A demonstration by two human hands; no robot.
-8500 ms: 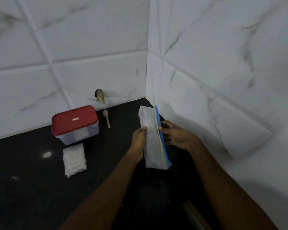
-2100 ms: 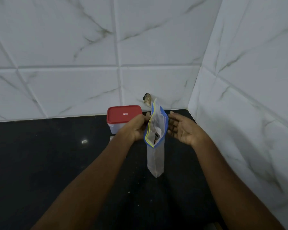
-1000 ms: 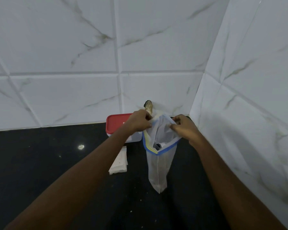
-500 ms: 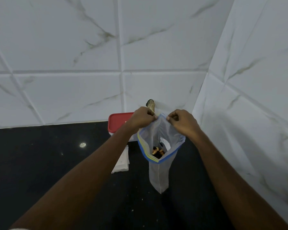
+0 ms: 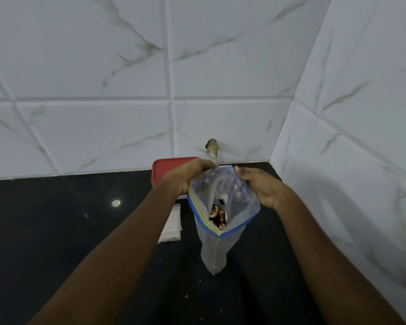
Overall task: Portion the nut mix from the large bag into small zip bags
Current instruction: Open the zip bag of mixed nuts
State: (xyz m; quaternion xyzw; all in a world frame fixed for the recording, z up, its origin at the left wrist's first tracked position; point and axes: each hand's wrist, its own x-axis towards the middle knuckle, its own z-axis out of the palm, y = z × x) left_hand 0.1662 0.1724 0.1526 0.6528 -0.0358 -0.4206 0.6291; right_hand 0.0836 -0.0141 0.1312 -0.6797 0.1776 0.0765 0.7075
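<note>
While both hands pinch its far rim, the zip bag (image 5: 217,252) hangs upright with its mouth pulled wide towards the camera. It sits near the back right corner of the dark desk (image 5: 56,231). It is clear plastic with a blue and yellow zip strip running round the near edge of the opening. A small heap of nut mix (image 5: 217,215), pale curved nuts among darker pieces, shows down inside through the mouth. The bag narrows to a point at the bottom; I cannot tell whether that point touches the desk or hangs just above it.

The left grip (image 5: 185,175) is clamped on the rim at the upper left of the opening, fingers curled over the plastic. The right grip (image 5: 260,186) is clamped on the rim at the upper right, thumb and fingertips pinching the edge. The two are close together at the back of the mouth but apart.

Behind the left grip stands a container with a red lid (image 5: 167,166), partly hidden by the wrist. A white stack (image 5: 172,227) of flat pieces lies on the desk just left of the bag, under the left forearm. Pale crumbs (image 5: 186,296) dot the desk nearer the camera. White marble-look tiles (image 5: 103,66) cover both walls, and a chipped spot (image 5: 212,147) marks the back wall above the bag.
</note>
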